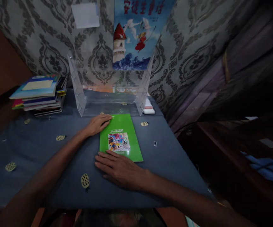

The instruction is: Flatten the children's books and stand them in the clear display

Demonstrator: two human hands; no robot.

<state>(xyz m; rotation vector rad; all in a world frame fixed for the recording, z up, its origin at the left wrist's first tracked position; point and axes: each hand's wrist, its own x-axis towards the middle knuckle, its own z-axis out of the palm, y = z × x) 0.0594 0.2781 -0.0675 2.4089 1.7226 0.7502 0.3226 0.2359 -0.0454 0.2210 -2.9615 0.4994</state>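
Observation:
A thin green book (135,143) with a colourful picture on its cover lies flat on the table, its printed title upside down to me. My left hand (99,123) rests along the book's far left edge, fingers stretched out over the corner. Across the near left corner lies my right hand (121,169), palm down with its fingers extended and slightly apart. Neither hand is wrapped around the book. Just beyond it stands a clear acrylic rack (110,108) with side panels.
A stack of books (42,94) sits at the back left of the patterned blue tablecloth (75,164). An illustrated poster (136,37) and a white paper (85,15) are on the wall. A curtain (202,85) hangs at right, and a blue cloth (266,168) lies lower right.

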